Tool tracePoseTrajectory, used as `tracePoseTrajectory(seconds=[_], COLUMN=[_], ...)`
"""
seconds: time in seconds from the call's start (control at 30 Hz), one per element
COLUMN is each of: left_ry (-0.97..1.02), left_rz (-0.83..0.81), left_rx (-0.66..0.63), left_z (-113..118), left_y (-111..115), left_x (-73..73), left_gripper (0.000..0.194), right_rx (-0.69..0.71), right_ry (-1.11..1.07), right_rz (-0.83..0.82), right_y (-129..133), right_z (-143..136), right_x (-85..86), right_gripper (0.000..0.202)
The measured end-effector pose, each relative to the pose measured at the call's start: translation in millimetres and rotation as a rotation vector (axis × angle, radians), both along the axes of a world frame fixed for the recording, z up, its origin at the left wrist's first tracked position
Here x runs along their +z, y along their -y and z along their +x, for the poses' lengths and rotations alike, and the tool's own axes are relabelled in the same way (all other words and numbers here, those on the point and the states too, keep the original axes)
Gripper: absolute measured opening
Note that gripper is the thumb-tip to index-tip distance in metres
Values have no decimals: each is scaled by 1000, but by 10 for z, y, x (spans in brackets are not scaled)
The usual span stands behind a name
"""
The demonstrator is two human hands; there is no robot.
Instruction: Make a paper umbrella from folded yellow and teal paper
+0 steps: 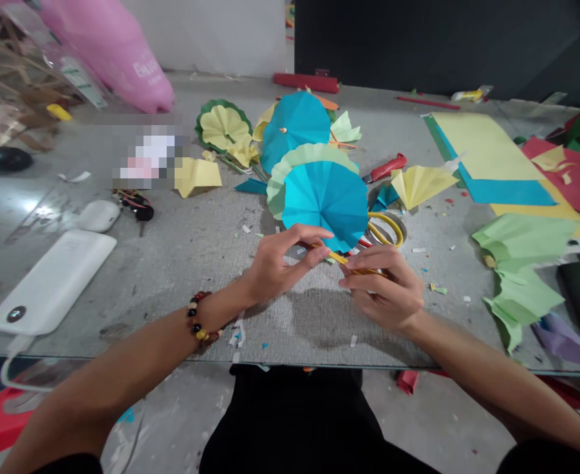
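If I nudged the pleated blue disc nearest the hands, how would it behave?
The blue disc looks like thin paper, so it is probably very light. Its fanned creases may stiffen it a little, but the thin edge would likely bend under a firm push.
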State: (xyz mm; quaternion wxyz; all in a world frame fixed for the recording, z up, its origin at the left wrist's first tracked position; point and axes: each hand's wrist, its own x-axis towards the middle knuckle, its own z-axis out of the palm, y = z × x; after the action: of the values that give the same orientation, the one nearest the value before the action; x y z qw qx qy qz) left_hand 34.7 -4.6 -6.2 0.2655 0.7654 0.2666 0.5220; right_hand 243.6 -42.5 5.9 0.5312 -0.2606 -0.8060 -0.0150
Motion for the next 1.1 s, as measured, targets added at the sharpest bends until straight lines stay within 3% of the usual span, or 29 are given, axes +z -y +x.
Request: tracePoseTrajectory(seconds=[0.2,1.1], left_ry=[-39,-71], left_rz=[25,122], left_rx=[-16,21], left_z=[-8,-26], left_y=[14,31], left_x=[11,56], left_gripper=[15,13], right_rx=[14,53], right_ry=[-4,22], right_rz=[6,-30], right_y=[6,27], right_z=[-1,7], right_x=[-9,-10], right_gripper=[31,28])
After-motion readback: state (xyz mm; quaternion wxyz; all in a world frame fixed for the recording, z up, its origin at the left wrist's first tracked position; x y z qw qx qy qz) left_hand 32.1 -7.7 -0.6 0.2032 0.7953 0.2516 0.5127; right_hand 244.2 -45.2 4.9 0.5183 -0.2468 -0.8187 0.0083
